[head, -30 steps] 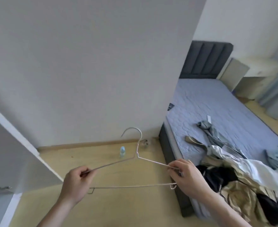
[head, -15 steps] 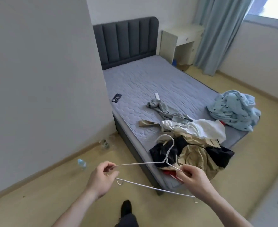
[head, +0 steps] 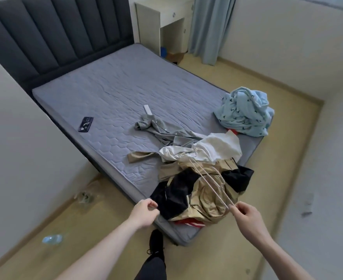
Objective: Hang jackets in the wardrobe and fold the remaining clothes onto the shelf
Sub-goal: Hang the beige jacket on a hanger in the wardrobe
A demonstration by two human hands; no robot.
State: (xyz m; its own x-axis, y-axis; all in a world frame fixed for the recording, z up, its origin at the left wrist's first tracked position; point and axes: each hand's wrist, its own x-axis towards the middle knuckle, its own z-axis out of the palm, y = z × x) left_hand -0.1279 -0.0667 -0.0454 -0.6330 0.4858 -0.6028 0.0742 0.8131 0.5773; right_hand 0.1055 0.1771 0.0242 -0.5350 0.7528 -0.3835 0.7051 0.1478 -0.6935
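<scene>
A tan and black jacket [head: 203, 195] lies crumpled at the near corner of the bed [head: 110, 93], on top of a pile with a white garment [head: 217, 148] and a grey shirt [head: 166, 132]. A thin white wire hanger [head: 209, 180] stretches across the jacket. My right hand [head: 245, 215] pinches its near end. My left hand [head: 144, 212] has its fingers curled at the jacket's black edge and pinches the fabric. A light blue garment [head: 245, 112] is bunched at the bed's right edge.
A phone [head: 85, 123] and a white remote [head: 147, 109] lie on the mattress. On the floor are a plastic bottle [head: 52, 238] and crumpled plastic [head: 84, 197]. A white desk [head: 162, 23] and a curtain [head: 209, 27] stand behind the bed. My shoe [head: 156, 243] is by the bed corner.
I turned from the wall toward the bed and came up to the clothes pile. My left hand let go of the hanger and went to the jacket's edge; my right hand swung the hanger over the jacket.
</scene>
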